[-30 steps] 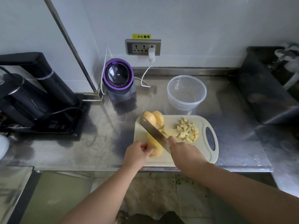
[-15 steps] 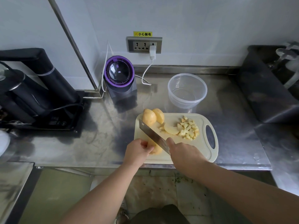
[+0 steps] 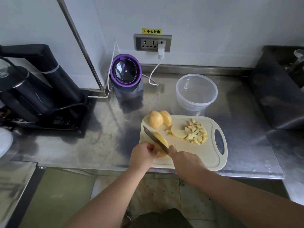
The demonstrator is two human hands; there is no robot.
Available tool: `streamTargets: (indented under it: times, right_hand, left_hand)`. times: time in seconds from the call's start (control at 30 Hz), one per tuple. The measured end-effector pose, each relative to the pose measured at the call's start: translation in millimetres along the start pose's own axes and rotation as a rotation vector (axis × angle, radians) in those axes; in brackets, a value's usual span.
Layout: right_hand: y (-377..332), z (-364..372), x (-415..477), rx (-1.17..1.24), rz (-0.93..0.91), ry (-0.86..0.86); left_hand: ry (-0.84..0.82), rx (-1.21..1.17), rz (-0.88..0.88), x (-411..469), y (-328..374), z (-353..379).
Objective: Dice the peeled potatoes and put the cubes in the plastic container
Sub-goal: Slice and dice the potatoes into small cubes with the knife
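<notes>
On the cream cutting board [image 3: 189, 155] my left hand [image 3: 142, 155] grips a peeled potato [image 3: 162, 155] at the near left corner. My right hand [image 3: 185, 163] holds a knife [image 3: 155, 139] whose blade is down in that potato; a cut slice [image 3: 162, 139] leans against the blade's right side. Two more peeled potato pieces [image 3: 158, 120] lie at the board's far left. A pile of cubes [image 3: 196, 134] and one flat slice [image 3: 178, 133] lie right of centre. The clear plastic container [image 3: 196, 92] stands behind the board with no potato in it.
A purple-rimmed appliance [image 3: 125, 74] with a white cable to the wall socket [image 3: 153, 42] stands behind the board to the left. A black kettle set [image 3: 32, 89] fills the left counter. A steel sink [image 3: 279, 89] is on the right. The counter edge runs just under the board.
The knife has come down through the potato and a slice now stands free on the blade's right side. Both hands stay at the board's near left corner.
</notes>
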State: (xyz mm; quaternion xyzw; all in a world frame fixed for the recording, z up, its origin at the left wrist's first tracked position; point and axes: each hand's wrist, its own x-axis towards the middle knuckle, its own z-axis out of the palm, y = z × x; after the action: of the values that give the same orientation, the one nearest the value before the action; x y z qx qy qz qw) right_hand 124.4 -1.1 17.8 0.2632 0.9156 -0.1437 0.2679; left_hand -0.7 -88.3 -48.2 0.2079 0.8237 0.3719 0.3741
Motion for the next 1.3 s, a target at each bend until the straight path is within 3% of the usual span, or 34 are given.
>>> streamTargets:
  times: [0.33, 0.6, 1.3]
  right_hand:
    - [1.1, 6.3, 5.7, 0.038, 0.051, 0.034]
    - [8.3, -1.7, -12.1, 0.071, 0.066, 0.123]
    - [-4.7, -3.8, -12.4, -0.008, 0.007, 0.052]
  left_hand:
    - [0.021, 0.086, 0.071, -4.6, 3.5, -0.8]
    - [-0.007, -0.008, 0.001, 2.9, -6.5, 0.4]
    - [0.021, -0.028, 0.003, 1.3, -6.7, 2.1]
